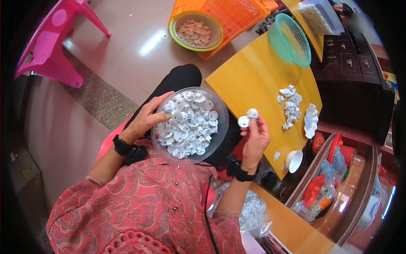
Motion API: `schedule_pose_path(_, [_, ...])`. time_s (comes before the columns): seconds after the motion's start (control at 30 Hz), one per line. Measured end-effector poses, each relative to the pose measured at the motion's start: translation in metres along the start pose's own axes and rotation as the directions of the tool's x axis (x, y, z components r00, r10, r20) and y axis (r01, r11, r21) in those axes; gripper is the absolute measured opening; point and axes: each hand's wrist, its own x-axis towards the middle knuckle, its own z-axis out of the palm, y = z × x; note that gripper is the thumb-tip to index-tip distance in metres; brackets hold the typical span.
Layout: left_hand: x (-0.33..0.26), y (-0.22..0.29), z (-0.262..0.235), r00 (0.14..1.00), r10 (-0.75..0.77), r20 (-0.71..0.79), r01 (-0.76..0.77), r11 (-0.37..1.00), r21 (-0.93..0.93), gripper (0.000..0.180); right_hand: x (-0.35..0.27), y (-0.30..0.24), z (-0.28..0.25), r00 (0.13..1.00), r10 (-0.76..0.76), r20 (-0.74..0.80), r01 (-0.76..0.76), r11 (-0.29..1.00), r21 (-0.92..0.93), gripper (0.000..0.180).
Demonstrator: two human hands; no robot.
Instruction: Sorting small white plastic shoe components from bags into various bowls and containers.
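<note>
On my lap sits a clear round plastic bowl (223,134) heaped with small round white plastic parts (190,122). My left hand (148,115) grips the bowl's left rim, its thumb reaching inside over the parts and the other fingers along the edge. To the right of the bowl, my right hand (256,137) is raised and pinches two white plastic parts (248,117) between thumb and fingers. More such parts (291,106) lie in a loose pile on the yellow table (245,80), beyond my right hand.
On the table stand a green basket (282,40), a white wavy-edged dish (311,121) and a white bowl (294,161). A yellow-green basin (174,36) of small discs rests by an orange crate (237,17). A pink chair (48,51) stands left; a bag of parts (253,211) lies beside me.
</note>
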Motion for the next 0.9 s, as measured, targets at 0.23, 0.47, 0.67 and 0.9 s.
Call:
schedule_pose_path(0.23, [0.001, 0.007, 0.0, 0.997, -0.057, 0.053, 0.058, 0.998, -0.011, 0.076, 0.067, 0.001, -0.077, 0.964, -0.1, -0.245, 0.055, 0.982, -0.183, 0.026])
schedule_pose_path(0.47, [0.002, 0.01, 0.001, 0.995, -0.077, 0.061, 0.077, 0.997, 0.0, 0.076, 0.047, -0.014, -0.039, 0.933, -0.283, -0.222, 0.191, 0.914, -0.358, 0.023])
schedule_pose_path(0.67, [0.001, 0.004, 0.0, 0.998, -0.045, 0.034, 0.044, 0.999, 0.029, 0.075, -0.021, 0.021, 0.062, 0.854, -0.297, 0.427, 0.468, 0.798, -0.379, 0.024])
schedule_pose_path(0.9, [0.003, 0.006, -0.001, 0.997, -0.046, 0.059, 0.042, 0.996, 0.074, 0.075, -0.018, 0.044, 0.109, 0.758, -0.402, 0.514, 0.65, 0.527, -0.547, 0.037])
